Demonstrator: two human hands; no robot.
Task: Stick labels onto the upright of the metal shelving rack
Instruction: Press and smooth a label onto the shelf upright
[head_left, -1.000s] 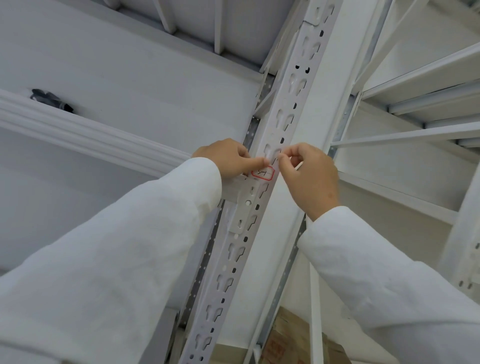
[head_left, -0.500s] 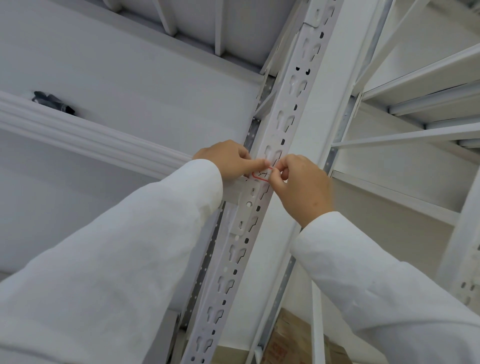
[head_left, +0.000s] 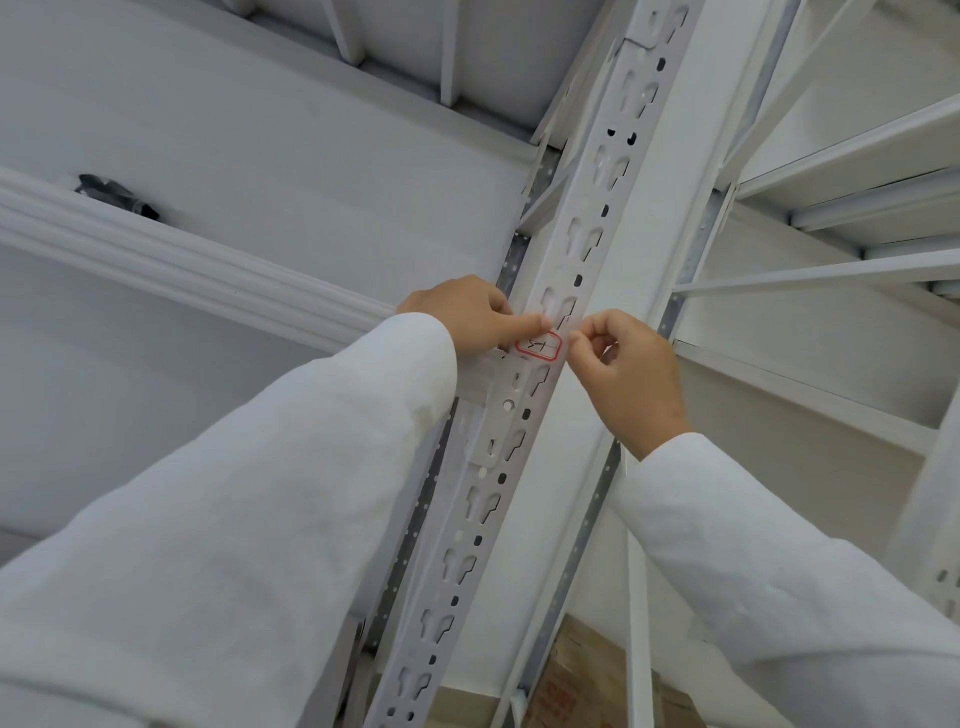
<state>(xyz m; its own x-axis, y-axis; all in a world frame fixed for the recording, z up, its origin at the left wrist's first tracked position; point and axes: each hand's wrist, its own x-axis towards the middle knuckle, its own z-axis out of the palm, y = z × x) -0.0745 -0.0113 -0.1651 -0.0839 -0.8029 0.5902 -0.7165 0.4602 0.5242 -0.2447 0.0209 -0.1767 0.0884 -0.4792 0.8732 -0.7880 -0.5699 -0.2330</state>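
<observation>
A white perforated upright (head_left: 582, 244) of the metal shelving rack runs diagonally through the middle of the head view. A small white label with a red border (head_left: 539, 347) lies flat on its face, just below a keyhole slot. My left hand (head_left: 467, 314) rests against the upright's left side, its forefinger stretched out with the tip above the label's top edge. My right hand (head_left: 631, 376) is at the label's right edge, thumb and forefinger pinched together there. Both arms wear white sleeves.
A white shelf beam (head_left: 197, 265) joins the upright from the left, with a dark object (head_left: 117, 195) lying on that shelf. More white shelves and braces (head_left: 841, 171) stand to the right. Brown cardboard (head_left: 561, 686) lies on the floor below.
My right hand drew back a little to the right, so the whole label now shows on the upright. My left forefinger stays by its top edge.
</observation>
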